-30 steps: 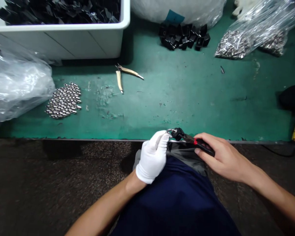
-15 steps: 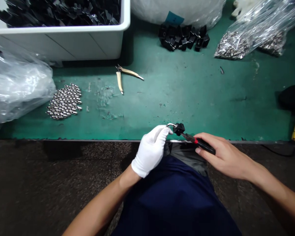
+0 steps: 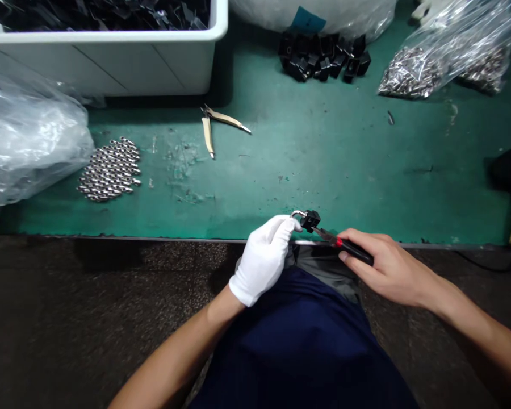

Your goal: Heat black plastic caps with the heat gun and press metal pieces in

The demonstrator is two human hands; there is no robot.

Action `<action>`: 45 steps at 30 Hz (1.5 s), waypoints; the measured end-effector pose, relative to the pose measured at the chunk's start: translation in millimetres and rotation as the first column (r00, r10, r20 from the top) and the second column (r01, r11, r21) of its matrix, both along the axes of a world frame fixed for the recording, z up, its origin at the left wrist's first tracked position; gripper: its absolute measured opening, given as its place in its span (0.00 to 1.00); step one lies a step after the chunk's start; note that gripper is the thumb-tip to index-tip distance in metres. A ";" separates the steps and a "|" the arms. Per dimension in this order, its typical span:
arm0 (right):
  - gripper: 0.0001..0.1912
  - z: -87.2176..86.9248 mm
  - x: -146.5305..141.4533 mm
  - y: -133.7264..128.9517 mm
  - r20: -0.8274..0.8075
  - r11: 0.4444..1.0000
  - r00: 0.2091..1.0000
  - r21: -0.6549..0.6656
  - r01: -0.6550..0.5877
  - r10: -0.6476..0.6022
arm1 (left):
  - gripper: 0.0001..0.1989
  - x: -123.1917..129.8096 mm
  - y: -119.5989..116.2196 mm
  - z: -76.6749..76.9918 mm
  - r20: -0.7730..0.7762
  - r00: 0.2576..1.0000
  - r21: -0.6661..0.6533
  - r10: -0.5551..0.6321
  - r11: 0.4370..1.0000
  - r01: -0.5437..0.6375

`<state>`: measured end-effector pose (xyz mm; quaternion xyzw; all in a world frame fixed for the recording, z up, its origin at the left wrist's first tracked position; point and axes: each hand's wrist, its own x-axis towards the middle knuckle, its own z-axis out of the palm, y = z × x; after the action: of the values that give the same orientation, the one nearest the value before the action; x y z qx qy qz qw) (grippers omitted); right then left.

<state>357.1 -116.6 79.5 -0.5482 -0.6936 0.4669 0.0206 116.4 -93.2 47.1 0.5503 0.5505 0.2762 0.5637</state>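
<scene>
In a white glove, my left hand point(image 3: 266, 258) pinches a curved metal tube point(image 3: 297, 213) near the bench's front edge. At the tube's right end sits a small black block point(image 3: 310, 220), with openings on the side facing me. My bare right hand point(image 3: 385, 264) is wrapped round the black handles of a pair of pliers point(image 3: 336, 241) that have a red band near the jaws. The pliers' tips reach the lower right side of the block. Whether the jaws grip anything there is too small to tell.
On the green bench point(image 3: 255, 170) lie cream-handled nippers point(image 3: 215, 122) and a cluster of metal sleeves point(image 3: 111, 170). Behind are a white bin point(image 3: 111, 68) of black parts, loose black blocks point(image 3: 323, 57) and bags of metal pieces point(image 3: 413, 74). A plastic bag point(image 3: 34, 142) lies left.
The black block has turned a little, so its openings show more. The pliers' tips have shifted slightly left along its lower side. The whole view has tilted a little.
</scene>
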 end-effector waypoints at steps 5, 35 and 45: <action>0.06 0.0 10.2 0.7 0.028 0.997 0.999 -0.056 -0.044 0.045 | 0.16 -14.1 15.2 4.1 -0.031 0.977 -0.038 -0.210 0.977 0.209; 0.13 11.8 28.7 33.1 0.471 0.865 0.770 0.028 -0.502 0.431 | 0.20 -13.6 67.8 13.0 -0.321 0.655 -0.033 -0.684 0.699 0.714; 0.11 -3.3 35.2 69.1 0.490 0.849 0.750 0.040 -0.527 0.443 | 0.19 -12.8 88.9 -6.9 -0.308 0.691 0.075 -0.654 0.708 0.702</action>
<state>392.2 -47.5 76.1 -0.4394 -0.8350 0.2482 -0.2195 103.7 -4.3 40.2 0.7964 0.3472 0.0238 0.4946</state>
